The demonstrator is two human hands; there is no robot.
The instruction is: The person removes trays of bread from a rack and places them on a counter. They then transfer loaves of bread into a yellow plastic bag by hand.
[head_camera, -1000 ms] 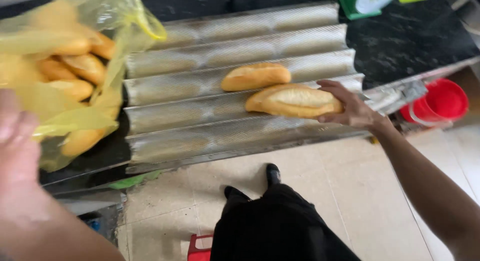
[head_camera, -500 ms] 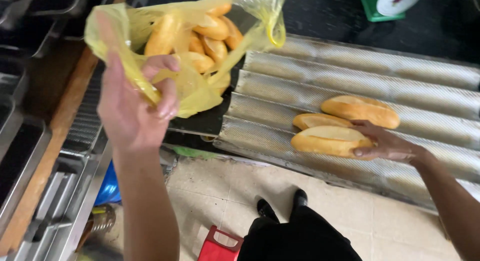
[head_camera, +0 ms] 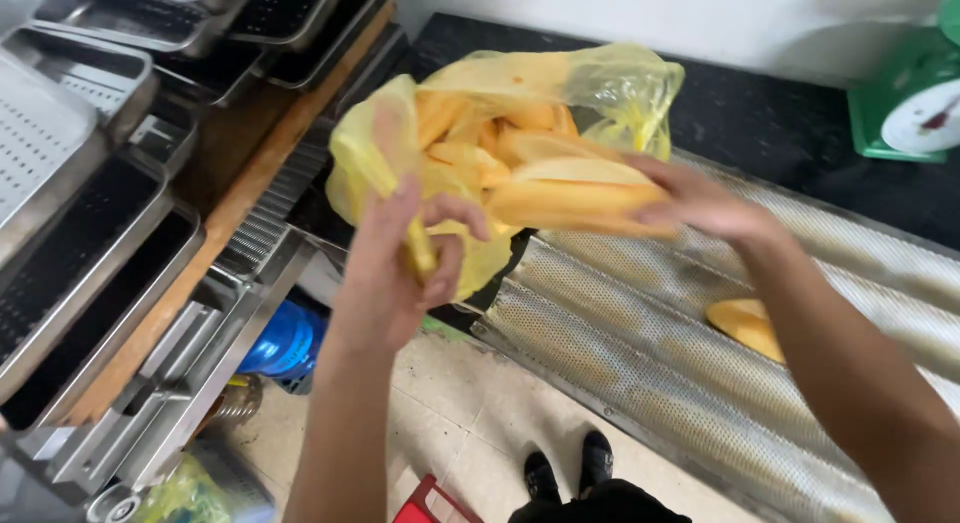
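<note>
I take the yellow plastic bag (head_camera: 500, 153) as my landmark: it hangs open above the near end of the perforated baguette tray (head_camera: 640, 353), already bulging with golden loaves. My left hand (head_camera: 400, 263) is closed on the bag's near rim, fingers pinching a fold of the film so the mouth stays spread toward me. My right hand (head_camera: 700, 203) is wrapped around the far end of a long bread roll (head_camera: 570, 198), whose leading end sits at the bag's mouth, roughly level and pointing into it. To do this well, I judge that the rim should be held high and taut, so the roll slides over the film and does not catch on a slack edge; the thin plastic looks as though it could tear under the weight inside, so I would not tug hard. The roll should go in lengthways, alongside the loaves already there, with a light grip that does not crush the crust. Right of the bag, one more loaf (head_camera: 745, 328) lies in a tray groove, partly hidden by my right forearm. Left of the bag stand stacked metal pans (head_camera: 90, 163).
</note>
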